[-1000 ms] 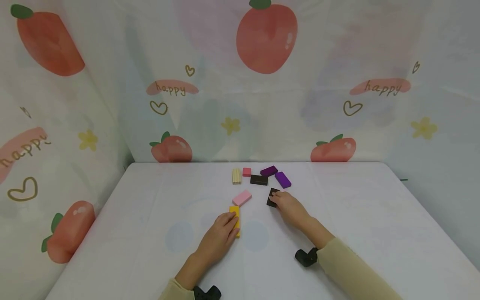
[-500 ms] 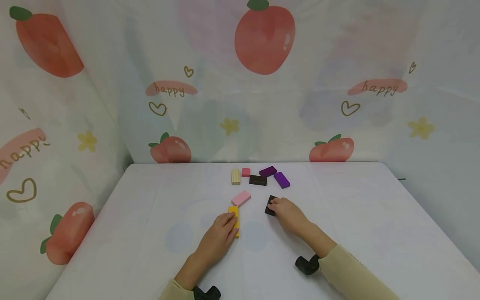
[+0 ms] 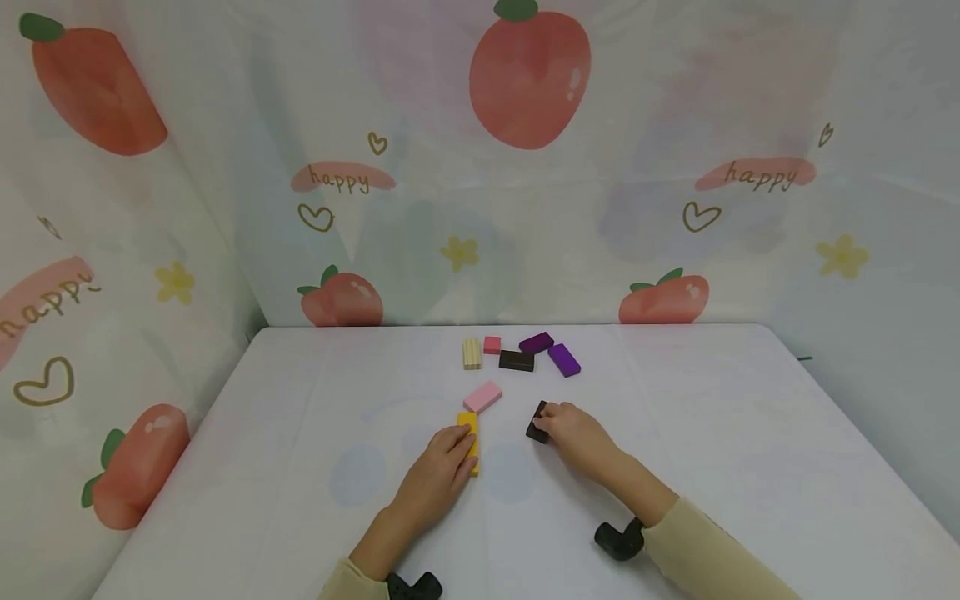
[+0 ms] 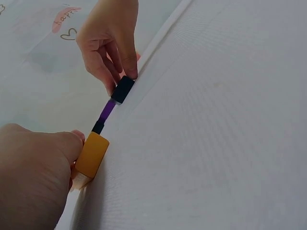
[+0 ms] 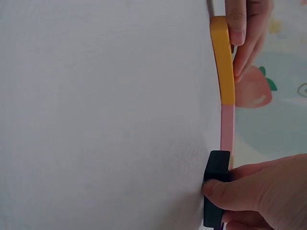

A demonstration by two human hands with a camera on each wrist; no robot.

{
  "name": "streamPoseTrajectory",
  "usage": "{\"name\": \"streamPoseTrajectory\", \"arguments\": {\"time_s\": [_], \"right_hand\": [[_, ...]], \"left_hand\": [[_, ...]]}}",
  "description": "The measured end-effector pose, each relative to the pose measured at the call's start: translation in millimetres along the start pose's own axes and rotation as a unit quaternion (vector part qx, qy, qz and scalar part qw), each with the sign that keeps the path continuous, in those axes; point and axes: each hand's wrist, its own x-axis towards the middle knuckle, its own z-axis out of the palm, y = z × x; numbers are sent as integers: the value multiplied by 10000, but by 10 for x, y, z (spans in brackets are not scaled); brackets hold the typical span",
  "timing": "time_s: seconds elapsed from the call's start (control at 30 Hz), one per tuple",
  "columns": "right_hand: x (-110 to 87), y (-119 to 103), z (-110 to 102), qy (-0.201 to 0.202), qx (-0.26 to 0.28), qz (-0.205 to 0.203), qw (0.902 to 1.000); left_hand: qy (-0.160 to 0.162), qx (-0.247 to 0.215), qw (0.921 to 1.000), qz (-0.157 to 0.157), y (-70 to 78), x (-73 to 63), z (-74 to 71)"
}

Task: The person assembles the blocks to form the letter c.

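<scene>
My left hand [image 3: 429,482] grips a long yellow block [image 3: 467,419] that lies on the table, with its fingers over the block's left side and top. In the left wrist view the thumb and fingers close along the yellow block [image 4: 93,155]. To the right, my right hand [image 3: 583,439] pinches a black block [image 3: 535,432] between thumb and fingers, close to the tabletop. The right wrist view shows the thumb pressed on the side of this black block [image 5: 218,165]. Just beyond the yellow block's far end lies a pink block [image 3: 482,396], set at a slant.
Farther back lie a cream ridged block [image 3: 472,353], a small red block [image 3: 492,344], another black block [image 3: 517,361], a dark purple block [image 3: 536,342] and a violet block [image 3: 564,360]. A printed cloth wall [image 3: 525,233] rises behind the white table [image 3: 712,400].
My right hand has drawn the black block nearer and slightly left across the table, away from the violet block. The left hand and yellow block have stayed in place.
</scene>
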Motion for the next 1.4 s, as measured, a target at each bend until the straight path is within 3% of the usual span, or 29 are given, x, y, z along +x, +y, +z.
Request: {"name": "streamPoseTrajectory", "arguments": {"time_s": [0.37,0.77,1.4], "right_hand": [[-86,-201,-73,-107,-319,-268,9991],[-109,-353,-72,-226,-574,-431,9972],[-196,-495,-40,-104,328,-756,9965]], "left_hand": [[-16,70,10000,-15,-7,3,-9],[-239,71,9993,-262,1,0,-27],[-278,-23,9991,-315,13,-4,-14]]}}
